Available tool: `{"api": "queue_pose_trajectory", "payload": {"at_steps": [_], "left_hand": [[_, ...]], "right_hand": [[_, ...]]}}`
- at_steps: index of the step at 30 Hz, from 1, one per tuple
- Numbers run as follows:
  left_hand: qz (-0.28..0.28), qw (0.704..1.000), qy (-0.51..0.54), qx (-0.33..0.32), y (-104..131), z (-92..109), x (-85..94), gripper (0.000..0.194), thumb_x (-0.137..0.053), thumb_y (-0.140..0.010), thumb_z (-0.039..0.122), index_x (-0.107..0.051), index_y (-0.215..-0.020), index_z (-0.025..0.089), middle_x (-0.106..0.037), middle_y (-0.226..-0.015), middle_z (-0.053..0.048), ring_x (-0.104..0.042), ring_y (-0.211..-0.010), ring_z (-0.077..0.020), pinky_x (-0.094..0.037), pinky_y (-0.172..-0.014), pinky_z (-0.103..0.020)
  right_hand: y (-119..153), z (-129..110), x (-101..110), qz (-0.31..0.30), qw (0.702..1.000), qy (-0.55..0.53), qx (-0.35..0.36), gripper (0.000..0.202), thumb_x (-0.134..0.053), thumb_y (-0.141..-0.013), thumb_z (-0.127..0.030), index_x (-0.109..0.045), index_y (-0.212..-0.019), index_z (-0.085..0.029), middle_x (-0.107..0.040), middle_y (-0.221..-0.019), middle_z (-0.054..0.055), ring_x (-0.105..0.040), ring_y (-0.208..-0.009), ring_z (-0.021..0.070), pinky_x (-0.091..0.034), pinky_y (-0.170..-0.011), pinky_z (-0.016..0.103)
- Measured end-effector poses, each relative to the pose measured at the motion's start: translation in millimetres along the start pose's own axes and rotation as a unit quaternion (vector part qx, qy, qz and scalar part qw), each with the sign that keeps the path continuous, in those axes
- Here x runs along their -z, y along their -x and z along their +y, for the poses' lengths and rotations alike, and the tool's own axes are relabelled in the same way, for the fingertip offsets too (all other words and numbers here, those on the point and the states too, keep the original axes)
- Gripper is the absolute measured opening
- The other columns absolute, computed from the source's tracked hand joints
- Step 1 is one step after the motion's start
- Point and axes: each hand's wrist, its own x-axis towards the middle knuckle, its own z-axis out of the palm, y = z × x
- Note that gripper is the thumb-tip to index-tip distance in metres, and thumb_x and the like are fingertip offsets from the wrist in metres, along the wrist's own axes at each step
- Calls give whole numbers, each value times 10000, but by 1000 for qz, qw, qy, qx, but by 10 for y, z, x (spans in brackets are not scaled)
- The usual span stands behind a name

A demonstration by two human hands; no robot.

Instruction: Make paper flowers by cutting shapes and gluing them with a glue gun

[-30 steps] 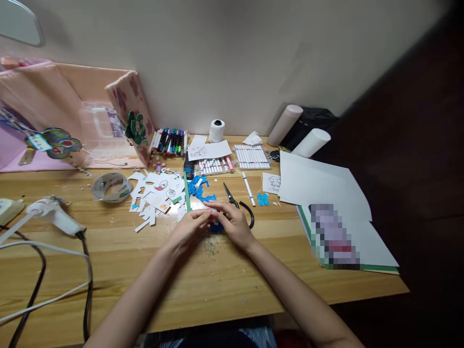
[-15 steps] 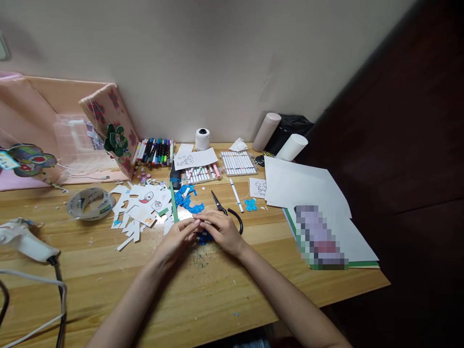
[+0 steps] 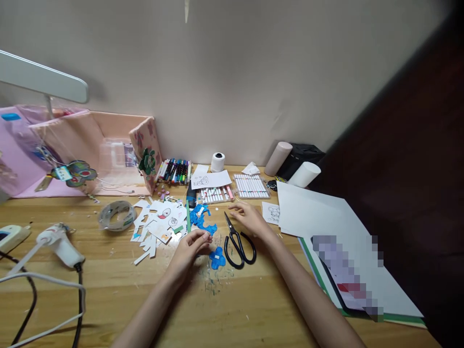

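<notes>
My left hand [image 3: 194,246] is closed in a pinch above the table, thumb against fingertips; what it holds, if anything, is too small to make out. Just right of it lies a dark blue flower-shaped cutout [image 3: 213,261] with a small white patch on it. Black-handled scissors [image 3: 237,247] rest beside the flower, blades pointing away from me. My right hand [image 3: 250,218] reaches past the scissors with its fingers stretched out and partly apart. It covers the spot where a white marker and a light blue flower lay. Blue paper scraps [image 3: 201,217] sit beyond my left hand.
Paper scraps [image 3: 154,222] and a tape roll [image 3: 116,216] lie left, near a white glue gun [image 3: 63,246] with cables. Marker sets [image 3: 252,186] and a thread spool [image 3: 218,162] line the wall. White sheets [image 3: 315,208] and a phone [image 3: 344,280] are right.
My hands, together before, have come apart. The right one has moved forward and right over the marker, uncovering the scissors' handles and the dark blue flower. The camera view has shifted.
</notes>
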Motion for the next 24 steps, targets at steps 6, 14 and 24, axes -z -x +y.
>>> {"api": "queue_pose_trajectory", "payload": {"at_steps": [6,14,24], "left_hand": [[26,999,30,11,-13,-24,11,324,-695,-691,432,-630,-789,130,-622,-791,-49,-596,-756,-138,-472,-735,-245],[43,990,129,23,-82,-89,81,331,-728,-662,415,-651,-805,126,-660,-825,-57,-607,-785,-115,-461,-776,-226],[42,987,153,9,-73,-74,98,325,-734,-654,404,-641,-784,121,-659,-813,-56,-606,-771,-110,-454,-746,-214]], "right_hand": [[-617,129,-181,44,999,17,-11,216,-590,-766,-138,-659,-967,-177,-539,-1187,122,-471,-1156,272,-321,-1010,448],[-1080,128,-209,67,993,-83,-47,267,-523,-871,-289,-607,-1076,-140,-625,-1099,92,-616,-932,210,-505,-810,385],[-1059,-167,125,195,969,-151,-5,401,-381,-837,-253,-612,-1132,-113,-634,-1176,112,-646,-977,178,-514,-868,314]]}}
